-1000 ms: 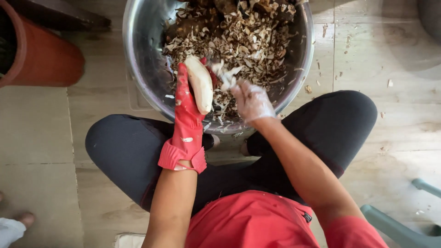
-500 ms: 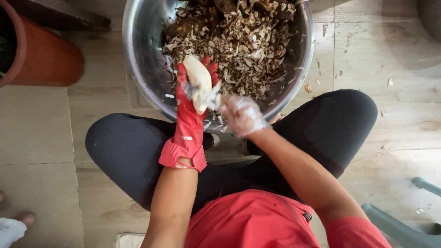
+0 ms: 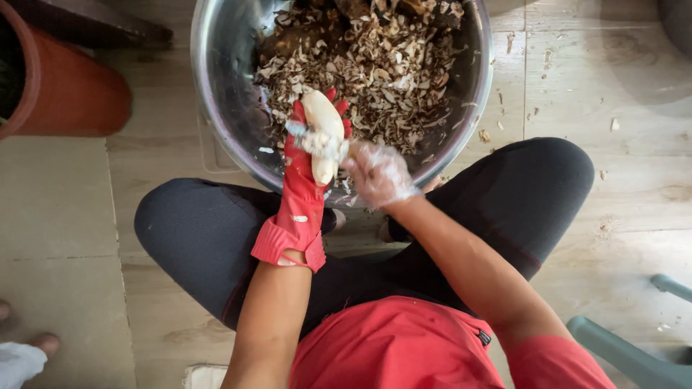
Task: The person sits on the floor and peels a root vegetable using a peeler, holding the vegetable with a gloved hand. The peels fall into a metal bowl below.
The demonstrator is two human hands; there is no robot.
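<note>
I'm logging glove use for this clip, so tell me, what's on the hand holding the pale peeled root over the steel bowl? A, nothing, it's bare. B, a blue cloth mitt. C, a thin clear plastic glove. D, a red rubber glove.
D: the left hand wears a red rubber glove and grips the pale peeled root above the steel bowl; the clear plastic glove is on the right hand.

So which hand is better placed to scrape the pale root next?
Probably the right hand: it sits free beside the pale root, while the left hand in the red glove grips it over the bowl.
</note>
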